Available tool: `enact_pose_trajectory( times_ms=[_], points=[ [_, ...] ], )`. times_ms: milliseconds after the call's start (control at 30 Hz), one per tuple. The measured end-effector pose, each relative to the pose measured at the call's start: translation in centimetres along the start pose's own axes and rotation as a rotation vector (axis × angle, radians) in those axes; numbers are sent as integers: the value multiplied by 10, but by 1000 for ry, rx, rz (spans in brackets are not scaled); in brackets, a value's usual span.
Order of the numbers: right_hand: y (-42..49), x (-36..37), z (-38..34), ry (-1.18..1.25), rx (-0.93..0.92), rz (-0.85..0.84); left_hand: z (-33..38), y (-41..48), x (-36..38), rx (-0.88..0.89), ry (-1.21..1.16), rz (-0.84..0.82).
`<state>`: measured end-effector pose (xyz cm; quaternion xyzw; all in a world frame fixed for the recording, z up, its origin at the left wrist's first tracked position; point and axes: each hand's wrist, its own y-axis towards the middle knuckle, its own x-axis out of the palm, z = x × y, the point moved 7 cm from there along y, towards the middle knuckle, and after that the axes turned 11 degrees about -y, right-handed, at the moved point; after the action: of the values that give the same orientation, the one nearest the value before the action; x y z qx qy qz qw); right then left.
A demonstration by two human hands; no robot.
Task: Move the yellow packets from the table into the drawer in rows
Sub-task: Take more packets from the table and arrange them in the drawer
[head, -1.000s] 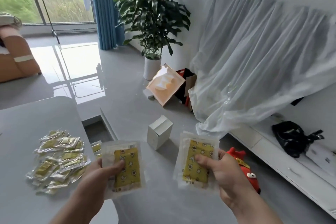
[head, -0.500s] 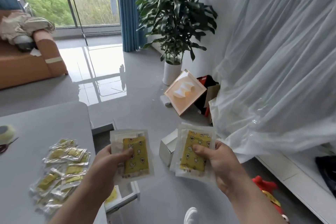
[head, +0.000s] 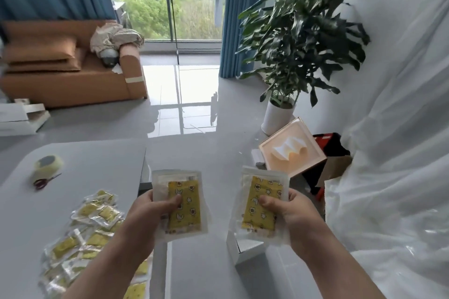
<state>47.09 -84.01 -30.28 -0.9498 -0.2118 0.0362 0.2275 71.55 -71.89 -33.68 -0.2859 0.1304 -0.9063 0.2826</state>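
Camera has tilted up toward the window; left hand (head: pixel 155 209) pinches one yellow packet (head: pixel 187 204), right hand (head: pixel 284 209) a second packet (head: pixel 263 201); large pile (head: pixel 85 226) waits on the table (head: pixel 85 165), lower left; few lie in the drawer (head: pixel 160 274), so likely early.

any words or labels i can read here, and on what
No text is legible.
Left packet, in the left hand: small print along the bottom edge, too blurred to read.
Right packet, in the right hand: same, too blurred.
Pile of packets on the table: nothing readable.

Open floor (head: pixel 194 264) lies between the packet pile (head: pixel 82 233) on the table (head: pixel 92 167) and the white box (head: pixel 252 255).
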Motion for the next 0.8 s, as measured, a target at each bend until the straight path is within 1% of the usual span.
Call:
enact_pose_trajectory(
  times_ms=[167, 300, 567, 800],
  points=[
    [57, 6, -20, -43, 27, -93, 14, 33, 1, 16, -31, 56],
    [107, 28, -31, -110, 65, -146, 26, 62, -12, 35, -43, 146],
    [218, 118, -71, -257, 65, -270, 63, 135, -65, 67, -178, 305],
    [270, 200, -94, -389, 65, -404, 95, 158, -120, 134, -252, 482]
  ],
)
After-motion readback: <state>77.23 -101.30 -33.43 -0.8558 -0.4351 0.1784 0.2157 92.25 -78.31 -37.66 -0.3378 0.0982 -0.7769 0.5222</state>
